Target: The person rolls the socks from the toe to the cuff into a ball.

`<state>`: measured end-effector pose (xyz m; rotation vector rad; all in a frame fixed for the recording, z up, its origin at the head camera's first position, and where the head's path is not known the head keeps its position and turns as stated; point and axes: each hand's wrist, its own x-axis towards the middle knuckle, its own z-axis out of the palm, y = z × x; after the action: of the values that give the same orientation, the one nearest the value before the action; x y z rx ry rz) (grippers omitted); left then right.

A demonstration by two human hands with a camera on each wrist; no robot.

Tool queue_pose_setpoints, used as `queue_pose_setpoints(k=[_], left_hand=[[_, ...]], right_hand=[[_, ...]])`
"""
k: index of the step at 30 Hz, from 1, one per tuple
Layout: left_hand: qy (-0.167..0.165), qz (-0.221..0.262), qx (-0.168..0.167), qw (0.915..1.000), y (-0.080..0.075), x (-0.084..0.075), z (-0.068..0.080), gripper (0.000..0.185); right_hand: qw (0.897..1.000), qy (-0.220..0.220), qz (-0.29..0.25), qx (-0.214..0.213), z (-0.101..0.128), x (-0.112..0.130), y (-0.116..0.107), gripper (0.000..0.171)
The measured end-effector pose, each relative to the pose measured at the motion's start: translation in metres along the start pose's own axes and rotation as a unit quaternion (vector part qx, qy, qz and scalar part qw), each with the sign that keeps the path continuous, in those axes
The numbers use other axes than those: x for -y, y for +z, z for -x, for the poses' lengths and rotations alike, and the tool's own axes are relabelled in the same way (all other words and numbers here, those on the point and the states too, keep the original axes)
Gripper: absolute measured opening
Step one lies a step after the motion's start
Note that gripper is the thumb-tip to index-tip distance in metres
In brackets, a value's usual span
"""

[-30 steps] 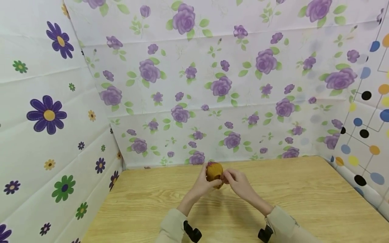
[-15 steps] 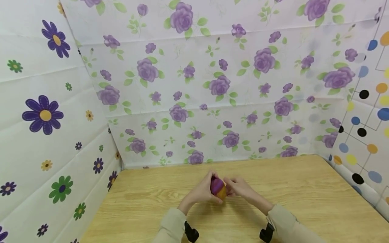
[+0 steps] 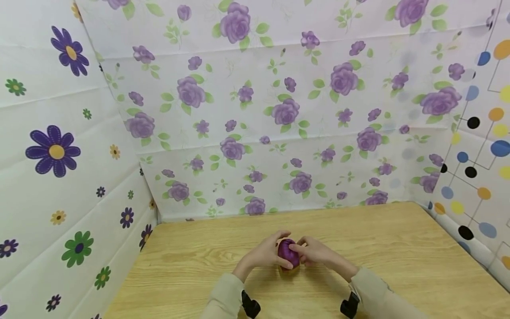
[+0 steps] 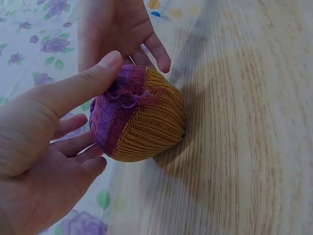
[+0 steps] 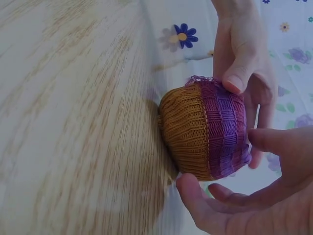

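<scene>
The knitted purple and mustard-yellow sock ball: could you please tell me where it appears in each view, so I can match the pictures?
Head: the knitted purple and mustard-yellow sock ball sits low at centre, between both hands.
Left wrist: centre-left, thumb of the left hand on top.
Right wrist: right of centre, with the right hand below it.
Shared landmark: the light wooden table that the ball touches.
</scene>
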<state>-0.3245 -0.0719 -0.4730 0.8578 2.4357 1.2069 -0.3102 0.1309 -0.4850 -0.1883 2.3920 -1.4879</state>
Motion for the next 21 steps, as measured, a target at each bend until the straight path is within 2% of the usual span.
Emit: queue_pose_setpoints(k=[5,8,12,16,18,21], left_hand=[[0.003,0.001,-0.007,1.0,0.0,0.003,0.0,0.082],[-0.009,0.023,-0.028,0.9993,-0.002,0.006,0.001,0.069],[-0.023,0.028,-0.102,0.9941,-0.004,0.009,0.005,0.047],[-0.025,-0.034,-0.199,0.9792,-0.006,0.012,0.008,0.03],[-0.026,-0.067,-0.227,0.9712,-0.008,0.014,0.009,0.022],[-0.036,-0.106,-0.241,0.964,-0.011,0.017,0.011,0.019]], right_hand=[[1.0,-0.002,-0.005,-0.019,0.0,0.001,0.002,0.046],[1.0,-0.005,0.0,-0.026,-0.001,0.002,0.002,0.045],[0.998,-0.01,0.042,-0.043,0.0,0.001,0.0,0.049],[0.991,-0.051,0.097,-0.075,0.0,-0.001,-0.006,0.042],[0.984,-0.086,0.12,-0.097,0.0,-0.002,-0.01,0.033],[0.971,-0.139,0.15,-0.121,-0.002,-0.005,-0.016,0.024]])
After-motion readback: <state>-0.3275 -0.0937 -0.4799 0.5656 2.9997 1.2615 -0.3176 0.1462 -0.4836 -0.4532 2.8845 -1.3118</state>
